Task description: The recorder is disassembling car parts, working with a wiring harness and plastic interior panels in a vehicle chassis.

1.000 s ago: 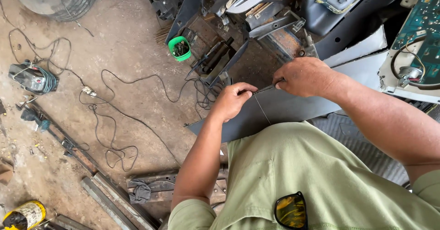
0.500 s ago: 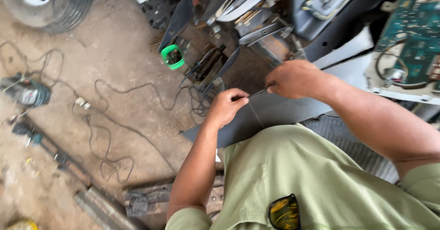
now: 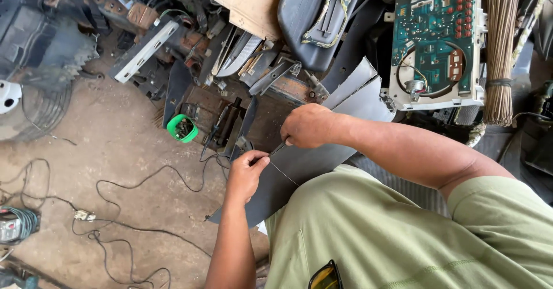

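1. I see my left hand (image 3: 247, 171) pinched on the near edge of a dark metal sheet (image 3: 311, 165) that lies across my lap.
2. My right hand (image 3: 308, 125) is closed around a thin tool, too small to tell its kind, with its tip on the sheet.
3. A pale scratched line runs across the sheet between the hands.
4. A green cup (image 3: 182, 129) sits on the dirt floor (image 3: 132, 168) to the left, near black cables (image 3: 115, 208).
5. A green circuit board (image 3: 440, 35) leans at the upper right.
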